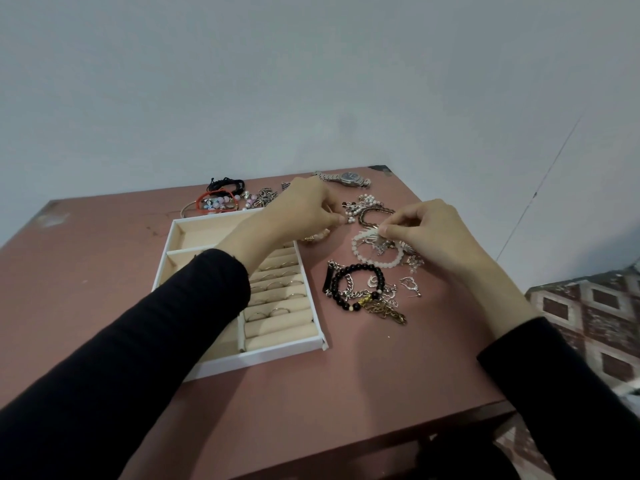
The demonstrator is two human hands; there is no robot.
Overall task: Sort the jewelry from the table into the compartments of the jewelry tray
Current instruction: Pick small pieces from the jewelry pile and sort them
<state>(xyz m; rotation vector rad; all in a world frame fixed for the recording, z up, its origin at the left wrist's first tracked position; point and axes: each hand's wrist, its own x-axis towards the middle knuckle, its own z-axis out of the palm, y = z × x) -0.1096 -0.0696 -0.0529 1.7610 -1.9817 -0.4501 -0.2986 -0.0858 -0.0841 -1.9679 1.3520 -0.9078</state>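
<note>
A white jewelry tray [277, 349] with cream lining lies on the pinkish table [104, 258]; several rings sit in its roll slots. My left hand [304, 206] reaches over the tray's far corner and pinches a small pearl piece [349, 220] at the edge of a pearl cluster. My right hand [426, 225] pinches a small white piece [372, 233] above a white bead bracelet [381, 263]. A black bead bracelet [356, 285] and tangled chains [388, 306] lie nearer to me.
A silver watch [346, 178] lies at the table's far edge. Black and red cords with coloured beads [220, 197] sit behind the tray. A patterned fabric [588, 313] lies off the table's right side. A grey wall rises behind.
</note>
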